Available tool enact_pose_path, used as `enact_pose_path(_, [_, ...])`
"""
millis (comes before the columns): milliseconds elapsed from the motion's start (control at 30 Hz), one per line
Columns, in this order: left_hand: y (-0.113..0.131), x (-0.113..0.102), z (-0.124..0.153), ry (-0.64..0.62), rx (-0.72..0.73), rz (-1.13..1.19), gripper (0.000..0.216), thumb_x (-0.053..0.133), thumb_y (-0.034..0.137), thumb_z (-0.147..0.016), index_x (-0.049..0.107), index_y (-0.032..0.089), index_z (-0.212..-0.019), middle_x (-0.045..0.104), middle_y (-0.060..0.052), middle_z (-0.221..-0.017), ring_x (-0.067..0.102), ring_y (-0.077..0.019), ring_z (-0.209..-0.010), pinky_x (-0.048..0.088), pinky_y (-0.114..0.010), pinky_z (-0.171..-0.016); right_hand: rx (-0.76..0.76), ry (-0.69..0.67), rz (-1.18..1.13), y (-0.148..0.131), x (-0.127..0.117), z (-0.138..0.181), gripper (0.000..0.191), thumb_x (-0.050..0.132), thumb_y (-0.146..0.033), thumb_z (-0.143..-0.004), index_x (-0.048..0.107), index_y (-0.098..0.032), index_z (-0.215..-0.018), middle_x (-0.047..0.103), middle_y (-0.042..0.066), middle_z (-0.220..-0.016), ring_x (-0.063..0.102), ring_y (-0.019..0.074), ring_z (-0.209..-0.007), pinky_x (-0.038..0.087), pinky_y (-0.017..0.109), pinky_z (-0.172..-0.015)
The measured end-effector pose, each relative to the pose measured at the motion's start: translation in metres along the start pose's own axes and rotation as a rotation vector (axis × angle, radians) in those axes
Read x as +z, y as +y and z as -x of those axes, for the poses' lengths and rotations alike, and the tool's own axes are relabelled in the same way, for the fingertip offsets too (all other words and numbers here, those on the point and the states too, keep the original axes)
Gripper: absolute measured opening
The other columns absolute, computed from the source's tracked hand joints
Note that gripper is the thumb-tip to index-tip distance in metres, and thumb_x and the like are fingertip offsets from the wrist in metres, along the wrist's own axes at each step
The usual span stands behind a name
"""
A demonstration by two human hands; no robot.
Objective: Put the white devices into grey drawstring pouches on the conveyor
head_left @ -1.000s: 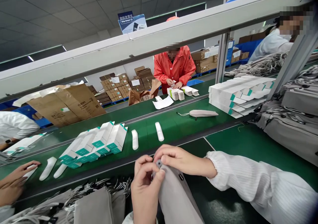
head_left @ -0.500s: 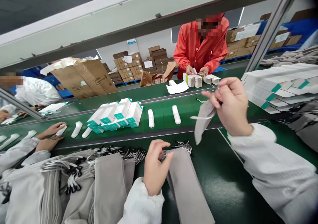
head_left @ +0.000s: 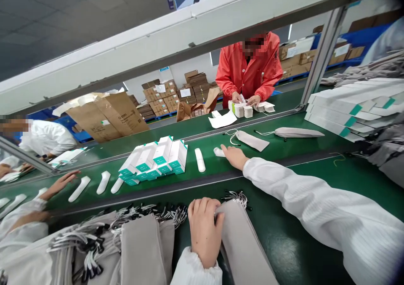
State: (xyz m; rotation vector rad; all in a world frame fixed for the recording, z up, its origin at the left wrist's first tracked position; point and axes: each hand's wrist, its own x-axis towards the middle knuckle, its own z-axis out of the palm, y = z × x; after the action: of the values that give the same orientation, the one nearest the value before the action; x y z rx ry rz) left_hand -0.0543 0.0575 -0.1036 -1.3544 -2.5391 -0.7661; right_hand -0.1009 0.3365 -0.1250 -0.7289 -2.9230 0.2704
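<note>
My left hand (head_left: 205, 231) is at the top left corner of a stack of grey drawstring pouches (head_left: 244, 243), its fingers curled and closed on the top pouch's edge; the fingertips are partly hidden. White cords with dark ends stick out of the stack. Out over the green belt, my right hand (head_left: 235, 157) closes its fingers on the end of a small white curved device (head_left: 219, 152). A similar white device (head_left: 200, 160) lies left of it. Beyond my right hand, a grey pouch (head_left: 252, 140) rests on the belt, with another grey pouch (head_left: 299, 132) farther right.
White and teal boxes (head_left: 151, 163) are stacked on the belt. Grey pouches (head_left: 142, 247) pile up at front left. A co-worker's hands (head_left: 59, 184) reach over devices at left. A person in red (head_left: 249, 70) handles paper bundles opposite. White boxes (head_left: 353, 108) stand at right.
The pouch that hung from my right hand now lies on the belt. My right hand has moved left and down to a white device. My left hand's fingers have closed in on the pouch stack.
</note>
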Motion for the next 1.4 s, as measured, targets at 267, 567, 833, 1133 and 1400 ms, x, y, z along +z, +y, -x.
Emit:
enact_pose_path(267, [0.003,-0.013,-0.002,-0.031,0.193,-0.038,0.020,0.051,0.005,-0.088,0.055,0.022,-0.077,0.064,0.001,-0.081,0.057,-0.0195,-0.082,0.040,-0.041,-0.085,-0.220,0.139,-0.652,-0.002,-0.029,0.052,0.088,0.054,-0.007,-0.084,0.006,-0.023,-0.156,0.042,0.016,-0.141,0.060,0.0186,-0.108,0.052,0.033,-0.094])
enact_pose_path(567, [-0.002,-0.011,-0.006,0.050,0.303,-0.141,0.018,0.055,0.007,-0.090,0.061,0.022,-0.083,0.068,0.000,-0.087,0.060,-0.0200,-0.087,0.035,-0.044,-0.090,-0.309,0.014,-1.568,-0.019,-0.072,0.112,0.106,0.079,-0.023,-0.074,0.008,-0.043,-0.151,0.045,0.009,-0.136,0.066,0.0144,-0.086,0.058,0.038,-0.080])
enact_pose_path(833, [0.000,-0.008,-0.005,-0.017,0.250,-0.113,0.018,0.051,0.011,-0.092,0.058,0.023,-0.081,0.070,0.000,-0.088,0.059,-0.0209,-0.091,0.029,-0.049,-0.104,-0.234,0.028,-1.548,-0.022,-0.070,0.121,0.094,0.073,-0.030,-0.081,0.009,-0.039,-0.149,0.048,0.008,-0.131,0.067,0.0146,-0.078,0.060,0.037,-0.076])
enact_pose_path(1133, [0.011,-0.022,-0.001,-0.005,0.201,0.302,0.012,0.046,0.014,-0.096,0.047,0.022,-0.087,0.062,-0.001,-0.096,0.056,-0.0182,-0.095,0.034,-0.038,-0.092,-0.270,0.041,-1.539,-0.040,-0.058,0.137,0.096,0.077,-0.030,-0.078,0.012,-0.039,-0.148,0.047,0.007,-0.131,0.063,0.0137,-0.081,0.059,0.035,-0.079])
enact_pose_path(1400, [0.028,-0.026,0.000,0.212,-0.067,0.569,0.010,0.046,0.021,-0.098,0.048,0.022,-0.088,0.047,-0.004,-0.105,0.049,-0.0180,-0.103,0.040,-0.031,-0.091,-0.431,-0.164,-1.211,-0.042,-0.069,0.152,0.031,0.055,-0.040,-0.096,0.056,-0.025,-0.122,0.059,0.006,-0.117,0.062,0.0155,-0.086,0.051,0.032,-0.077])
